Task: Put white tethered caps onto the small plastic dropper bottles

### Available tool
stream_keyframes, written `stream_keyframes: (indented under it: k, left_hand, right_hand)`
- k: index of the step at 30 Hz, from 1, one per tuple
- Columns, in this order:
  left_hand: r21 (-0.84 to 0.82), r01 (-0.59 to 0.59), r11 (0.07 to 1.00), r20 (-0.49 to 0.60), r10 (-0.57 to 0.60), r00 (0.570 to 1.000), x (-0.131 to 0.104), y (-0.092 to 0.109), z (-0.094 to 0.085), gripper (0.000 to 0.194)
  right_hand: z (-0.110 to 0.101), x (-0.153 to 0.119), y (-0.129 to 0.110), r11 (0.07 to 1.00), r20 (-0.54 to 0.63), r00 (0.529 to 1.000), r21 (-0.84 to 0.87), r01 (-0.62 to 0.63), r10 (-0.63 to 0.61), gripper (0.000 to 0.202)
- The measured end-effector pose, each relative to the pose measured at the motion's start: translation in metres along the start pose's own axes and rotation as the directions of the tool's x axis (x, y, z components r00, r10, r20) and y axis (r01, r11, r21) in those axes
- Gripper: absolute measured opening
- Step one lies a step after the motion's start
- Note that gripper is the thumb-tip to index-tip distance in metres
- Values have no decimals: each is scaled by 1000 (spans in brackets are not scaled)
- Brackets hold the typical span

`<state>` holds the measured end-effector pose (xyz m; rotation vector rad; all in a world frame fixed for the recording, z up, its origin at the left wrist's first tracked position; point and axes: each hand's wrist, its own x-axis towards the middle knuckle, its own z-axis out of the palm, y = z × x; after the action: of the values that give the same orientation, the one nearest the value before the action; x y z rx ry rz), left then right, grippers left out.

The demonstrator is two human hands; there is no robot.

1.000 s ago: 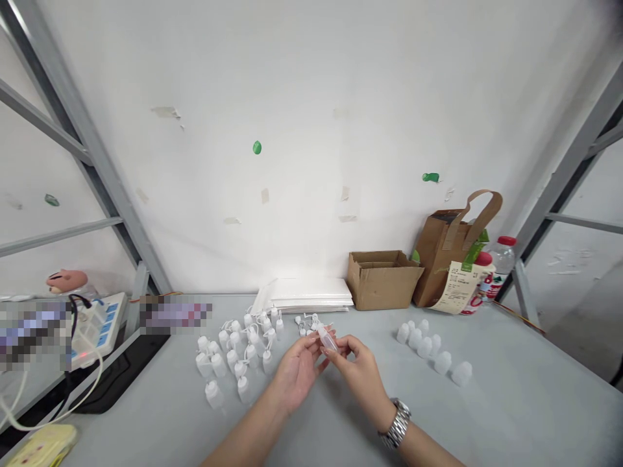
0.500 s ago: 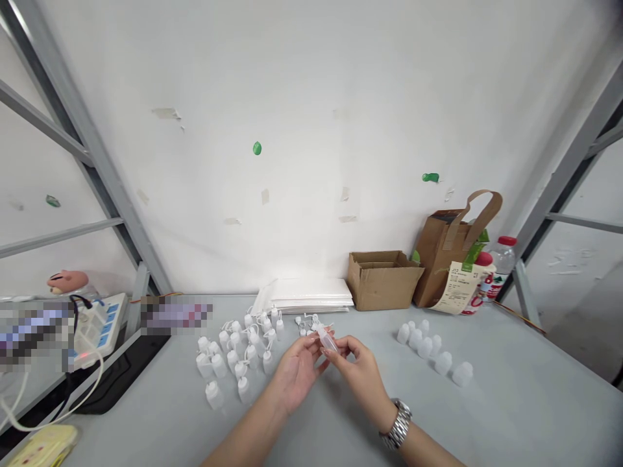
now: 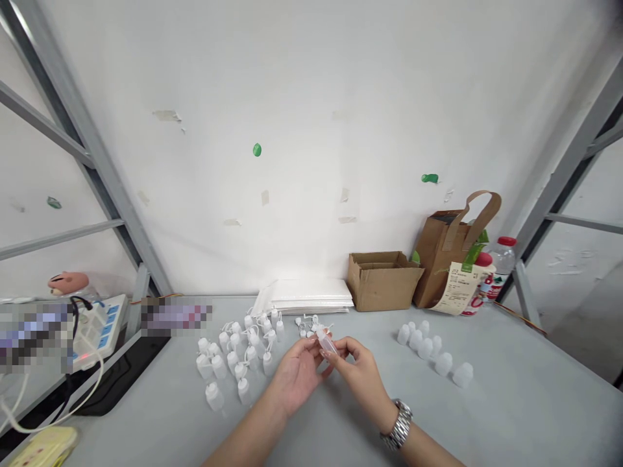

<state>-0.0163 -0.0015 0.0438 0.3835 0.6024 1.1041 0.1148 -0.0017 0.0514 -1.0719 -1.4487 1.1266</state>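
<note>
A small translucent plastic bottle (image 3: 327,342) is held tilted between my two hands, its capped end pointing up and to the left. My right hand (image 3: 359,370) pinches the body between thumb and fingers. My left hand (image 3: 298,375), palm turned up, has its fingertips curled against the bottle near the neck; part of that grip is hidden. Just behind the bottle lies a small pile of white caps with straps (image 3: 302,325). To the left stand several capped white bottles (image 3: 235,342). On the right, several translucent bottles without visible caps (image 3: 425,347) form a loose group.
A stack of white sheets or envelopes (image 3: 306,295) lies against the wall. Beside it are an open cardboard box (image 3: 384,288), a brown paper bag (image 3: 433,259) and a red-capped bottle (image 3: 504,256). At left are a power strip (image 3: 104,324), cables and a black flat object (image 3: 124,373).
Both hands stay almost in place around the bottle, with only slight finger movement. Everything on the table stands as before.
</note>
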Motion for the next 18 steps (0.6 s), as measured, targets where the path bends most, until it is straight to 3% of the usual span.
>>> stream_keyframes:
  k: [7, 18]
  left_hand:
    - [-65, 5, 998, 34, -2, 999, 2, 0, -2, 29]
    - [-43, -30, 999, -43, 28, 999, 3, -4, -3, 30]
  right_hand:
    - [-3, 2, 0, 999, 55, 998, 36, -18, 16, 26]
    - [1, -1, -1, 996, 116, 993, 81, -25, 15, 26]
